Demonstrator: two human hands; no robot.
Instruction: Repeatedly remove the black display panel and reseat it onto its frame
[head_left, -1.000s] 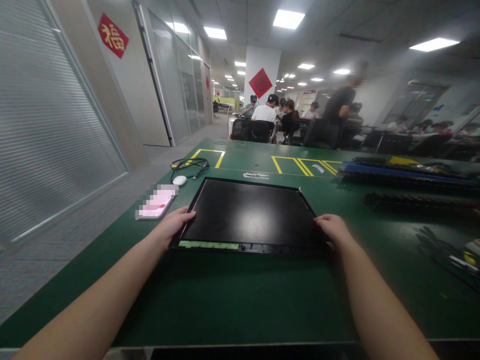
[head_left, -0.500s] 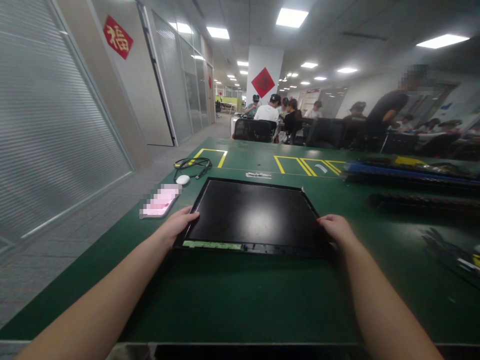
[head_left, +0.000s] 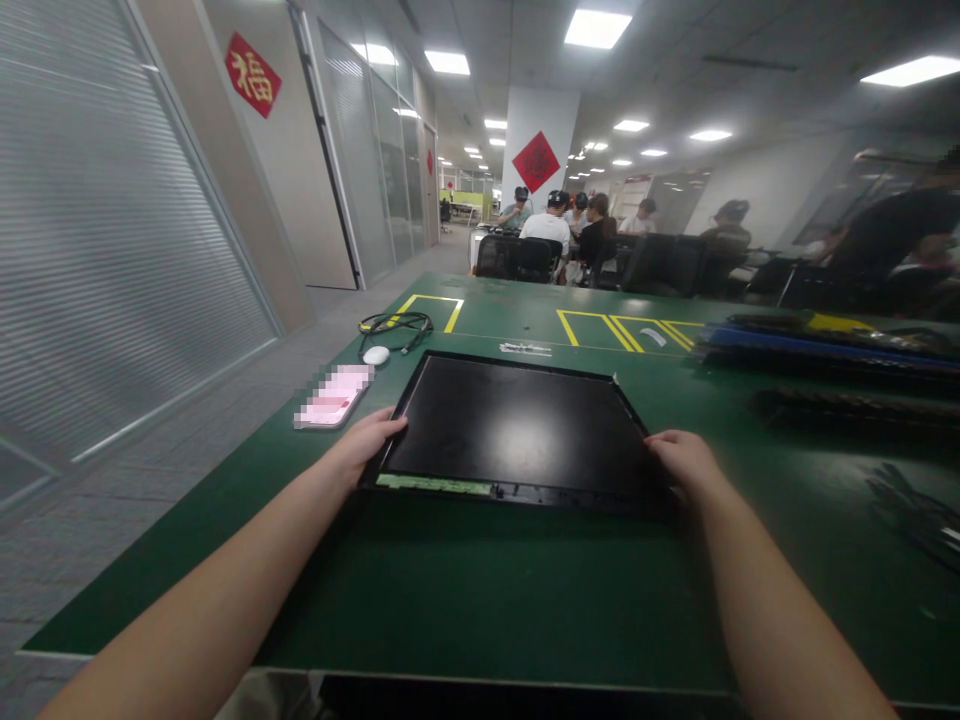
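A black flat display panel (head_left: pixel 517 420) lies face up in front of me, at or just above the green tabletop (head_left: pixel 480 590); I cannot tell whether it touches. Along its near edge runs a green strip (head_left: pixel 435 485). My left hand (head_left: pixel 373 440) grips the left side, thumb on top of the frame and fingers hidden beneath. On the opposite side my right hand (head_left: pixel 684 458) pinches the right edge, most of its fingers out of sight under the panel.
Left of the panel lie a phone (head_left: pixel 335 398), a white mouse-like object (head_left: pixel 376 355) and a coiled black cable (head_left: pixel 397 325). Yellow tape outlines (head_left: pixel 600 328) mark the far side. Dark and blue long parts (head_left: pixel 810 345) and black cables (head_left: pixel 911 505) lie at right. Several people sit beyond.
The whole view has shifted slightly, so the table and panel appear a little farther right. Both hands keep their hold on the panel. A standing person at the far right has moved right.
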